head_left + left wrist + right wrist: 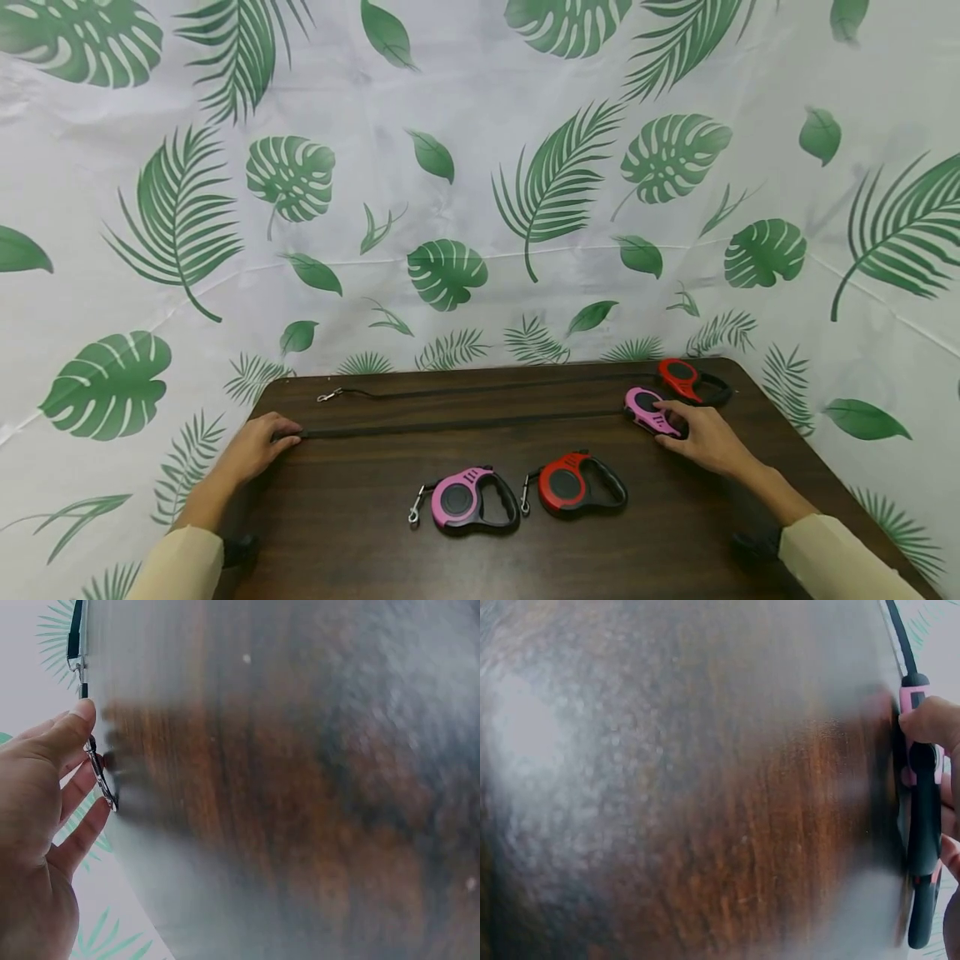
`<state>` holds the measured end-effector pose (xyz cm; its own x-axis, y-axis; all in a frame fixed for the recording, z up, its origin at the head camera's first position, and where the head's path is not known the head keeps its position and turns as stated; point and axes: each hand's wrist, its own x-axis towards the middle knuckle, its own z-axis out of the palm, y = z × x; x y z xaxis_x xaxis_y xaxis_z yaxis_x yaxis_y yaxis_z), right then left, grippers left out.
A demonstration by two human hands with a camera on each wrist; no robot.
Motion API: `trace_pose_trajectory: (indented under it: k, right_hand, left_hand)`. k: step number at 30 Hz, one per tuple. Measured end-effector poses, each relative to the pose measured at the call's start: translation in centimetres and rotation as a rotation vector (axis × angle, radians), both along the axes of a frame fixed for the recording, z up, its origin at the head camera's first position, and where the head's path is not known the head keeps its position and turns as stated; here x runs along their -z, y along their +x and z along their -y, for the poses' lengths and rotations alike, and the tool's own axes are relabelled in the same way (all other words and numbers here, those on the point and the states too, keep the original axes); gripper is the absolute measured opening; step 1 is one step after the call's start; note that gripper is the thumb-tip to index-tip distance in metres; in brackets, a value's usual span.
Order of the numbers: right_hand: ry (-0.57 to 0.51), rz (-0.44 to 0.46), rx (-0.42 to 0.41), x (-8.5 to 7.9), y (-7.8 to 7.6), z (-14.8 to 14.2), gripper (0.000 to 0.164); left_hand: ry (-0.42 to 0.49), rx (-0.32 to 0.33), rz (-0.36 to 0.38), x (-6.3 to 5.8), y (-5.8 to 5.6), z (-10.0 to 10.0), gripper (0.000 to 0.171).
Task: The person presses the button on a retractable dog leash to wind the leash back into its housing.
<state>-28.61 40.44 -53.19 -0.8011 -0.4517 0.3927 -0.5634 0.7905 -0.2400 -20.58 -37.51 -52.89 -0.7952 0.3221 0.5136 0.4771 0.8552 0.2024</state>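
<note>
My right hand (705,435) grips a pink retractable dog leash (639,402) at the right of the table; thumb and fingers also show on its pink-and-black case (915,696) in the right wrist view. From that case a black strap (465,424) runs straight across to the left. My left hand (257,446) pinches the strap's far end beside its metal clip (100,778). Behind lies a red retractable leash (677,377), its strap (480,388) drawn out leftward to a metal clip (328,395).
Nearer the front, a second pink leash (457,500) and a second red leash (564,485) lie side by side, straps wound in and clips to their left. The dark wooden table (360,550) meets a leaf-printed white curtain (360,317) at its back edge.
</note>
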Motion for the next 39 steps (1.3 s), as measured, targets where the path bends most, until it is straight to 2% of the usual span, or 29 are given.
trace_pose_trajectory:
  k: [7,18,21,28,34,39]
  right_hand:
    - [-0.016,0.015,0.001,-0.4,0.2,-0.2,0.052]
    - [-0.09,0.051,-0.009,-1.4,0.6,-0.9,0.043]
    - [-0.099,0.076,0.003,-2.0,0.7,-1.0,0.04]
    - [-0.119,0.189,0.086,-3.4,0.4,-0.9,0.039]
    - [-0.135,0.22,0.107,-3.5,-0.1,-1.4,0.046]
    - [-0.175,0.258,0.115,-3.7,-0.4,-1.6,0.047]
  left_hand:
    - [0.016,0.033,-0.08,0.1,0.1,0.3,0.021]
    - [0.094,0.045,-0.095,-0.2,0.1,0.3,0.025]
    - [0.106,0.042,-0.079,-0.5,0.3,0.2,0.023]
    - [0.116,0.059,-0.078,-0.8,0.6,0.4,0.024]
    - [0.132,0.019,0.026,-1.5,1.1,0.1,0.018]
    - [0.131,0.029,0.03,-1.9,1.5,0.0,0.018]
